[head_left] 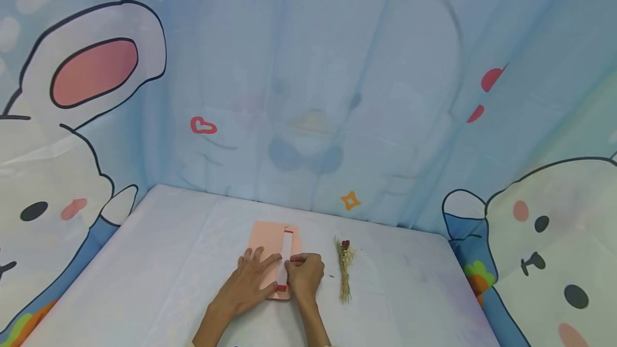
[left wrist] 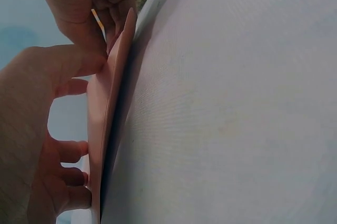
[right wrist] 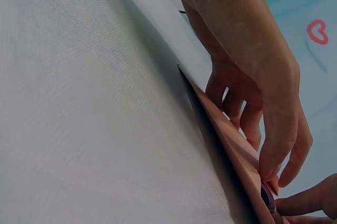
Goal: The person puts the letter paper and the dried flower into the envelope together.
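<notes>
A flat pink folder-like piece point(head_left: 264, 233) lies on the white-covered table, with a long white strip point(head_left: 287, 244) with red ends along its right part. Across its left part rests my left hand point(head_left: 245, 284), fingers spread, the thumb and index finger beside the strip. My right hand point(head_left: 307, 278) pinches at the strip's right edge with curled fingers. From the side in the left wrist view, the pink piece point(left wrist: 100, 108) shows as a thin slab under my left fingertips. A small dark curved part point(right wrist: 267, 197) shows between both hands in the right wrist view; its kind is unclear.
A small bunch of dried flowers point(head_left: 345, 269) with a dark red bloom lies to the right of the pink piece. The white tablecloth point(head_left: 159, 261) reaches back to a blue cartoon curtain point(head_left: 308, 68). A tiny dark bit point(head_left: 331, 276) lies beside the flowers.
</notes>
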The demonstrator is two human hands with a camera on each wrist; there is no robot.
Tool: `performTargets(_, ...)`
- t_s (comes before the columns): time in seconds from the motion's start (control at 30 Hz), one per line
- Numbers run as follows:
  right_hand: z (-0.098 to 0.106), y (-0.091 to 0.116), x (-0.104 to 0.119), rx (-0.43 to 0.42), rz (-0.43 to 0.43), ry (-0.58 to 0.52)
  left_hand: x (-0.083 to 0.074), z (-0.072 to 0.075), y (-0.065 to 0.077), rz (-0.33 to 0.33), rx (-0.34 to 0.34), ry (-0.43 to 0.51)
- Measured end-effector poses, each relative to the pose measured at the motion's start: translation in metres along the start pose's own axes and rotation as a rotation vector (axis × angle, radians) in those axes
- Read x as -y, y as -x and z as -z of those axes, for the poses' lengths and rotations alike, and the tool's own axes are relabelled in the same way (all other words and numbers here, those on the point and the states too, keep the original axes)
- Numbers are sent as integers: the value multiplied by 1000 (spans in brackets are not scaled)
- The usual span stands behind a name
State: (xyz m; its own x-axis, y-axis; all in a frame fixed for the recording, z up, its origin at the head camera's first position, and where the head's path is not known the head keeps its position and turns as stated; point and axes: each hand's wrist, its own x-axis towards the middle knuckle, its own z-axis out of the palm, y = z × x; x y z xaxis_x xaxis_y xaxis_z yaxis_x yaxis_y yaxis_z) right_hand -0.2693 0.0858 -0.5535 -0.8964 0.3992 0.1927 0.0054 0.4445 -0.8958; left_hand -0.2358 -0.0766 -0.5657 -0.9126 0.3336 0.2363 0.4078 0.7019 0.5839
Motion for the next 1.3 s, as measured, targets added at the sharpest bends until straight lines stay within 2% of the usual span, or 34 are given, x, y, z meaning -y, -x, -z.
performTargets(0.23,-3,1,0,18,15,-4,-1,1,2,1,-5,15)
performTargets(0.47,-6,1,1,50,36,-8,-1,0,0,-30,-19,0)
performTargets(0.73,-10,0,2,84,49,-65,1,1,2,-12,-12,1)
performTargets(1.3,-15,0,2,158,26,-90,0,1,0,2,-2,0)
